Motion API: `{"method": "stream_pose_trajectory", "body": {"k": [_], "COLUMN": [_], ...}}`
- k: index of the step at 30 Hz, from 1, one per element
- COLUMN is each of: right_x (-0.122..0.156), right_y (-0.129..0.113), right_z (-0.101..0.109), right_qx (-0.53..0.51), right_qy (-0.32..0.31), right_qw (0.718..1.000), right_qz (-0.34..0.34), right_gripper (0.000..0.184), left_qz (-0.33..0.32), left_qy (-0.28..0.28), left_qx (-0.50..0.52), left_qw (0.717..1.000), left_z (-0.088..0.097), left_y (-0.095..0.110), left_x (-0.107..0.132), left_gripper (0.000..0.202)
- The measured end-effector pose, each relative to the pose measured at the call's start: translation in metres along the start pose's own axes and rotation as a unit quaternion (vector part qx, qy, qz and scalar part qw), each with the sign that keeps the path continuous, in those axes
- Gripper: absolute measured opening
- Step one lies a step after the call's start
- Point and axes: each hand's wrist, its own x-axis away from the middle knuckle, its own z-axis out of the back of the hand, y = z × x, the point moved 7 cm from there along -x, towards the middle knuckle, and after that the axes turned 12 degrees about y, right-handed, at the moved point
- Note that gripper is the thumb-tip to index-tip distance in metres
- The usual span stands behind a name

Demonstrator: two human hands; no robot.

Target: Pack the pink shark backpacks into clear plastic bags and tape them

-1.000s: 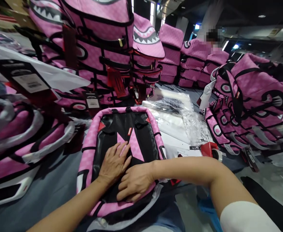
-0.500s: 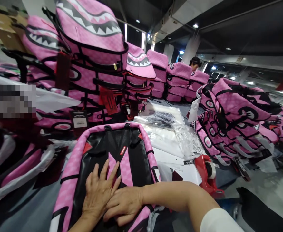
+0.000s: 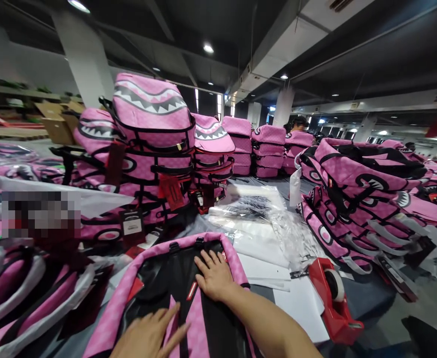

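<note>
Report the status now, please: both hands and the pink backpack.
Left hand open, flat on the pink backpack. Right hand open, flat near its top edge. Red tape dispenser and plastic bags lie to the right, apart.

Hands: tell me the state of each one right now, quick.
Left hand: open, fingers spread flat on the backpack, holding nothing.
Right hand: open, palm down near the backpack's top edge, holding nothing.
</note>
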Motion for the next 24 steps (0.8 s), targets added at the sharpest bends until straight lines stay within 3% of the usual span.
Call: {"method": "stream_pose_trajectory", "body": {"k": [3,5,9,13,17,21,24], "right_x": [-0.002,-0.011,-0.059,-0.114,-0.132,-0.129,-0.134], "right_y": [0.006,0.011,0.062,0.140,0.189,0.199,0.208], "right_z": [-0.021,-0.021,0.007,0.025,-0.004,-0.041,-0.049], "right_qx": [-0.007,-0.033,-0.065,-0.035,-0.016,-0.011,-0.015], "right_qy": [-0.011,-0.021,-0.011,0.049,0.059,0.050,0.043], "right_qw": [1.000,0.999,0.997,0.988,0.972,0.969,0.969], "right_qz": [0.005,0.011,-0.046,-0.143,-0.227,-0.242,-0.243], "right_gripper": [0.058,0.052,0.025,0.025,0.016,0.018,0.015], "left_qz": [-0.002,-0.020,-0.038,0.003,-0.028,-0.055,-0.063], "left_qy": [0.095,0.120,0.102,0.132,0.225,0.280,0.301], "left_qx": [-0.050,-0.068,-0.064,-0.068,-0.100,-0.126,-0.137], "left_qw": [0.994,0.990,0.992,0.989,0.969,0.950,0.942], "left_z": [0.012,0.000,-0.039,-0.052,-0.051,-0.042,-0.029], "left_y": [-0.008,-0.006,-0.002,-0.012,-0.015,-0.010,-0.003], "left_x": [-0.051,-0.068,-0.064,-0.056,-0.055,-0.055,-0.056], "left_gripper": [0.055,0.052,0.050,0.060,0.066,0.071,0.074]}}
